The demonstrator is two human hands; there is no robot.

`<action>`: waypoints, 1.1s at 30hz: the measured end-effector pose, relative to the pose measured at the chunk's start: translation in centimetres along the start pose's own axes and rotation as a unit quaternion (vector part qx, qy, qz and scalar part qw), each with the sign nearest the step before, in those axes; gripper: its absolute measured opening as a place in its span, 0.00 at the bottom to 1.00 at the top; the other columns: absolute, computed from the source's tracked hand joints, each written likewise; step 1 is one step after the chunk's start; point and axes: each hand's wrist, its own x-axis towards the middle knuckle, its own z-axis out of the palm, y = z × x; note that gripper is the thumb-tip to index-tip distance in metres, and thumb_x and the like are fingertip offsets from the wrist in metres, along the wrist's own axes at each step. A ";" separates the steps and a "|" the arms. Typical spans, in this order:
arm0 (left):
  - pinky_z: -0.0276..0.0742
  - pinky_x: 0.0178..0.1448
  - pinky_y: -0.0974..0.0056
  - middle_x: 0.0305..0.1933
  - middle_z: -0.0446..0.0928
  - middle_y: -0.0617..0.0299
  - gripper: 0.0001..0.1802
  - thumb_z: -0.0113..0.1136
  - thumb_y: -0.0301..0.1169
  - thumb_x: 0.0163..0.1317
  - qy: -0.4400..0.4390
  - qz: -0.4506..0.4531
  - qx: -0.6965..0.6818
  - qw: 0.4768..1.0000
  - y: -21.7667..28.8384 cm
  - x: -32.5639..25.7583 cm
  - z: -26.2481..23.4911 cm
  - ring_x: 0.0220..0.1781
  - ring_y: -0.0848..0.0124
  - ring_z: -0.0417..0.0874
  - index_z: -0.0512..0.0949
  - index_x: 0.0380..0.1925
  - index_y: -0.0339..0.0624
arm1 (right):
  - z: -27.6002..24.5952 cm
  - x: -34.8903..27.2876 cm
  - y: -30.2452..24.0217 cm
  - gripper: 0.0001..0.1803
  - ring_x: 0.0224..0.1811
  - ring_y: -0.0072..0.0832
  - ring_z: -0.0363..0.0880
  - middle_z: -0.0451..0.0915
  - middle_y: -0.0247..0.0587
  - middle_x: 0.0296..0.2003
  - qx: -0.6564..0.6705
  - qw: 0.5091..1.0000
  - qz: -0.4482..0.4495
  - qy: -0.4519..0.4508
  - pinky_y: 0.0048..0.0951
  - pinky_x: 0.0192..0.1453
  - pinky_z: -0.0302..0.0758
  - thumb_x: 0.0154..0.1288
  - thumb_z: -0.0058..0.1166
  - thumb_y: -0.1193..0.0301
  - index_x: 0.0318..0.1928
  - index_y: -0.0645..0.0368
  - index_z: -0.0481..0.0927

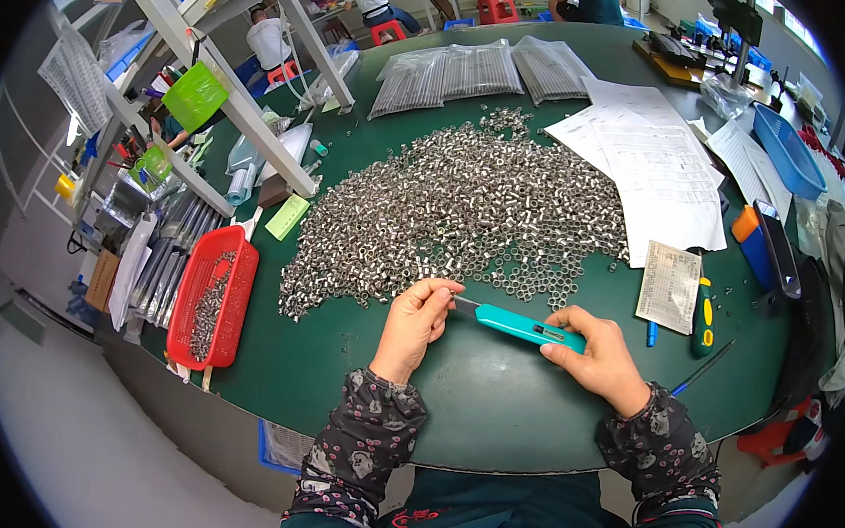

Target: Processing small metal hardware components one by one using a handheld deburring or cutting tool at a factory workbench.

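Observation:
My right hand [599,354] is closed round the teal handle of a utility knife [515,324]. Its blade [464,305] is out and points left, toward my left hand. Thumb and forefinger of my left hand [416,323] are pinched at the blade's tip on a small metal piece, mostly hidden by the fingers. Both hands are above the near part of the green table. Just beyond them spreads a wide heap of small metal rings [464,199], with a thinner single layer [537,270] at its near right edge.
A red plastic basket [239,297] with more metal parts is at the left. Bagged metal tubes [480,71] lie at the back. Paper sheets [657,171], a printed card [670,282], a yellow-green-handled tool [703,322] and a pen [704,367] lie right. A shelf frame post [258,126] rises at left.

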 end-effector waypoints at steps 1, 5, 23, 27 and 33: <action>0.55 0.18 0.80 0.24 0.67 0.69 0.11 0.47 0.31 0.63 -0.005 0.006 0.036 0.999 0.0 0.0 0.0 0.17 0.85 0.60 0.73 0.39 0.35 | 0.0 0.0 0.1 0.15 0.27 0.41 0.76 0.77 0.45 0.25 0.002 1.000 0.005 -0.005 0.33 0.31 0.70 0.48 0.59 0.66 0.36 0.59 0.75; 0.55 0.17 0.80 0.25 0.69 0.67 0.11 0.46 0.31 0.63 -0.012 0.024 0.073 0.997 -0.1 0.0 -0.1 0.17 0.85 0.61 0.73 0.39 0.35 | 0.3 -0.1 0.2 0.15 0.27 0.39 0.76 0.76 0.45 0.25 -0.021 0.998 -0.046 0.041 0.32 0.30 0.70 0.48 0.59 0.67 0.36 0.60 0.75; 0.56 0.15 0.81 0.31 0.71 0.63 0.06 0.50 0.28 0.61 0.006 0.006 -0.087 0.996 0.1 0.1 -0.2 0.19 0.85 0.62 0.70 0.37 0.39 | 0.5 -0.1 0.3 0.15 0.28 0.40 0.76 0.76 0.46 0.27 0.010 0.999 -0.020 0.044 0.31 0.31 0.71 0.47 0.60 0.68 0.35 0.60 0.74; 0.56 0.16 0.81 0.30 0.72 0.64 0.06 0.53 0.26 0.59 0.010 0.018 -0.086 0.996 -0.1 0.2 -0.2 0.19 0.85 0.62 0.71 0.37 0.39 | 0.6 -0.1 0.5 0.14 0.29 0.41 0.77 0.77 0.46 0.27 0.009 0.999 -0.025 0.038 0.33 0.32 0.71 0.48 0.59 0.67 0.35 0.59 0.74; 0.56 0.16 0.81 0.28 0.72 0.65 0.06 0.54 0.25 0.58 0.012 0.018 -0.096 0.995 -0.2 0.2 -0.3 0.18 0.86 0.62 0.72 0.35 0.39 | 0.5 0.0 0.3 0.14 0.28 0.41 0.77 0.76 0.46 0.26 0.017 0.999 -0.027 0.031 0.33 0.32 0.71 0.48 0.59 0.67 0.35 0.59 0.74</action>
